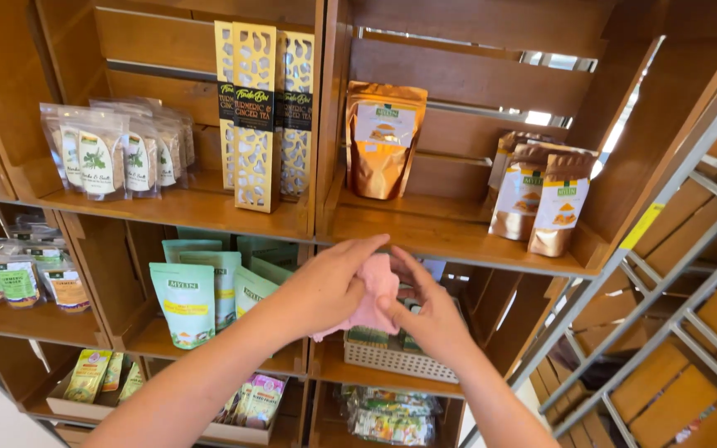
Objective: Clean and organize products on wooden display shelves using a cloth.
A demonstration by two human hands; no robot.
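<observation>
Both hands are gripping a pink cloth (373,297), left hand (325,290) and right hand (429,319) pinching it together in front of the wooden shelf (441,236).

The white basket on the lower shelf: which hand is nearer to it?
Right. The right hand hangs just above the white basket, overlapping its rim; the left hand sits higher and leftward, gripping the pink cloth.

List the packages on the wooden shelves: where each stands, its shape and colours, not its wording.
Clear pouches: top left shelf, flat, white labels with green.
Tall boxes: top middle, slim, yellow cut-out pattern, black band.
Copper pouch: top right compartment, upright, white label.
Copper pouches: far right, leaning, white labels.
Teal pouches: middle shelf, upright, yellow label.
Small packets: left shelf, green and orange.
</observation>
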